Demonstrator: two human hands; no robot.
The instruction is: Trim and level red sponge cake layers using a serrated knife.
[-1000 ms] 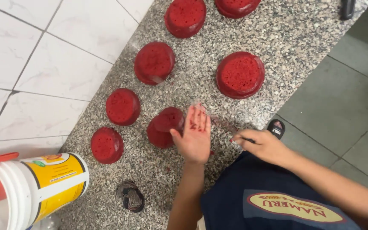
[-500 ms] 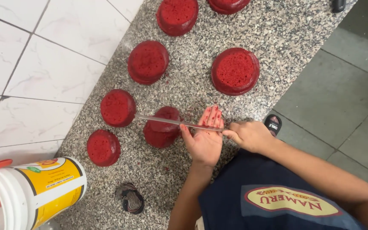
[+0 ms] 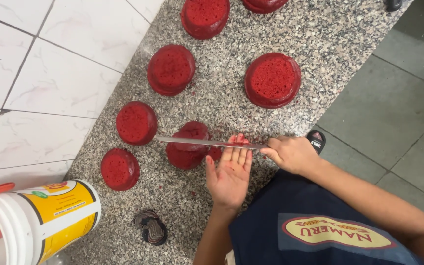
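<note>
Now pulled back, the left hand [image 3: 230, 175] lies palm-up, fingers spread, while the right hand [image 3: 293, 153] grips the long knife [image 3: 207, 143] flat over the red cake [image 3: 188, 145] near the countertop's [image 3: 290, 29] front edge — levelling it.

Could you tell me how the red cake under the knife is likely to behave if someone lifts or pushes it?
The cake looks spongy and crumbly: red crumbs stick to the left hand, so it probably breaks easily. Its porous crumb suggests it is light for its size. Sitting flat on the counter, it seems unlikely to roll, though the knife may drag it.
</note>
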